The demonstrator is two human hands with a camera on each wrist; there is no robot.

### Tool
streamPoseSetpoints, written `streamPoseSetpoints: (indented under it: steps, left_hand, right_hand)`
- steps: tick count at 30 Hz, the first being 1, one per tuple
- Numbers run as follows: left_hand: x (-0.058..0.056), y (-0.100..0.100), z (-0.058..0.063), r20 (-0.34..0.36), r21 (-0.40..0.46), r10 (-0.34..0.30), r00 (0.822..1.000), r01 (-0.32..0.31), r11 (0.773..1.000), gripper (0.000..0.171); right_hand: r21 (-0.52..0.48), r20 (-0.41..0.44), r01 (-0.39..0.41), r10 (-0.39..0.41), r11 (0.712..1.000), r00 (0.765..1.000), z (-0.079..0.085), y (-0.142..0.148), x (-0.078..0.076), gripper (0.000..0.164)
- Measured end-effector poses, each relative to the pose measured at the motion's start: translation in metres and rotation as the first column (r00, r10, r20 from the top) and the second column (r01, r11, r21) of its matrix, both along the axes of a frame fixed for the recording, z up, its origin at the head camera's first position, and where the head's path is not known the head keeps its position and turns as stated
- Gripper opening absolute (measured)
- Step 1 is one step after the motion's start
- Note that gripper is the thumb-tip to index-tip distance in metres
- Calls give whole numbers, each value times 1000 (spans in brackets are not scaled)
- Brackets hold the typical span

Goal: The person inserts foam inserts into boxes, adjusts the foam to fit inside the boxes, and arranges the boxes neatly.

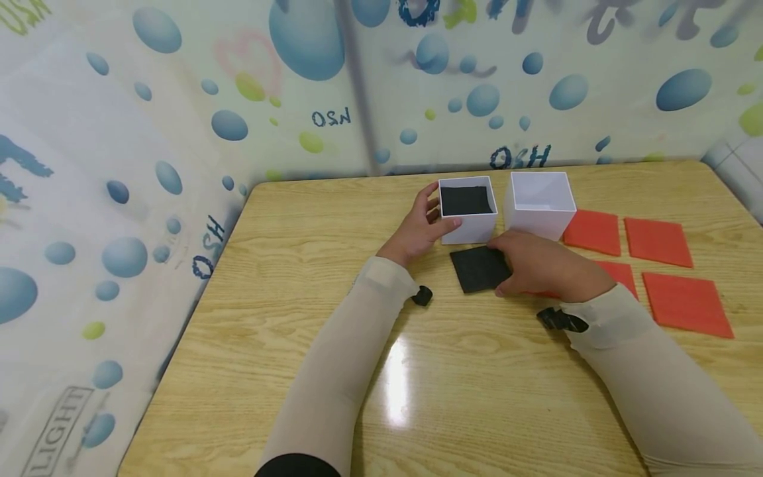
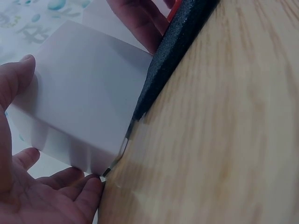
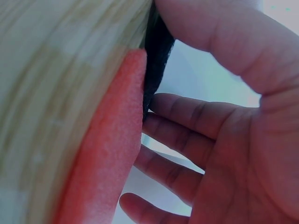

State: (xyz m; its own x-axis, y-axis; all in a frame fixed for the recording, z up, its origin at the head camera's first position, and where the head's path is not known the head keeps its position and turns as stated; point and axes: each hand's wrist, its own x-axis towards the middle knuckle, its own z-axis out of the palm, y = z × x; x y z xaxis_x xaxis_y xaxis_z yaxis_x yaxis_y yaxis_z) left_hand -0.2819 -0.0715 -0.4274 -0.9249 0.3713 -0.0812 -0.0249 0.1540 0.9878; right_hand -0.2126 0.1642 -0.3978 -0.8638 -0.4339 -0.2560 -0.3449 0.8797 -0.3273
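My left hand (image 1: 415, 233) holds a small white open-topped box (image 1: 469, 232), its thumb on the front wall and the fingers around the left side. Inside that box, near the rim, lies a black square sheet (image 1: 465, 201). Just in front of the box, a second black square sheet (image 1: 479, 270) is pinched at its right edge between the thumb and fingers of my right hand (image 1: 551, 268). In the left wrist view this black sheet (image 2: 175, 56) shows edge-on, close to the box's base. A red square sheet (image 3: 107, 135) sits below the right fingers in the right wrist view.
Another white box (image 1: 539, 223) stands to the right of the held one. Several red square sheets (image 1: 658, 242) lie in rows at the right on the wooden table (image 1: 286, 278), one partly hidden under my right hand. A patterned curtain (image 1: 405, 86) borders the table's back and left.
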Motion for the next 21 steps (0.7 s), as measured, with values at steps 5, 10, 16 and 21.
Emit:
streamPoseSetpoints:
  steps: [5, 10, 16, 21]
  left_hand:
    - [0, 0, 0, 3, 2, 1, 1000, -1, 1000, 91]
    - [0, 0, 0, 5, -10, 2, 1000, -2, 1000, 91]
    - [1, 0, 2, 10, -22, 4, 1000, -4, 1000, 91]
    - [1, 0, 2, 16, -17, 4, 1000, -3, 1000, 91]
  right_hand:
    - [1, -2, -2, 2, 1000, 1000, 0, 0, 0, 88]
    - [-6, -4, -6, 6, 1000, 1000, 0, 1, 0, 88]
    - [-4, -1, -5, 5, 1000, 1000, 0, 1, 0, 89]
    - [0, 5, 4, -4, 1000, 1000, 0, 0, 0, 89]
